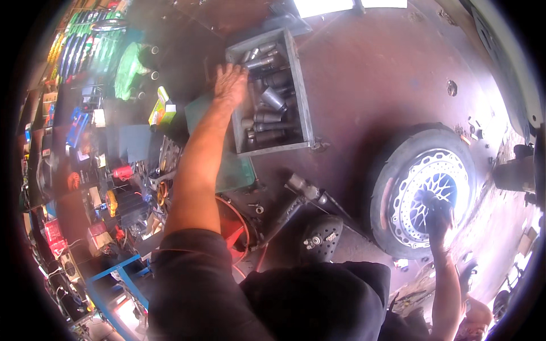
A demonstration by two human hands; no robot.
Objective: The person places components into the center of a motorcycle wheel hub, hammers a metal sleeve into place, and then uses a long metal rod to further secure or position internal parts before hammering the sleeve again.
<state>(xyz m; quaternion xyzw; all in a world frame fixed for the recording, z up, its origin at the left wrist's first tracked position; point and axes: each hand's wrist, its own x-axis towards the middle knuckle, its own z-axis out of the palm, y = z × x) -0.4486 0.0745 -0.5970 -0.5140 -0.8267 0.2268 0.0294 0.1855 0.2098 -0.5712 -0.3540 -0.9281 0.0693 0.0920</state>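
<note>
My left hand (pixel 230 83) reaches far forward onto the left edge of a grey metal tray (pixel 303 108) filled with several dark and silver sockets (pixel 272 98). Its fingers rest on the sockets at the tray's upper left; whether they grip one is unclear. My right hand (pixel 437 215), dark with grease, sits on the hub of a small wheel (pixel 424 190) lying flat on the floor, with a black tyre and a silver perforated brake disc. My fingers press on the disc's centre.
An impact wrench (pixel 300 196) with a hose lies between the tray and the wheel, next to a black shoe (pixel 321 237). An orange-red bucket (pixel 232 224) stands by my left arm. Cluttered shelves of tools and boxes fill the left side; a blue frame (pixel 116 278) is low left.
</note>
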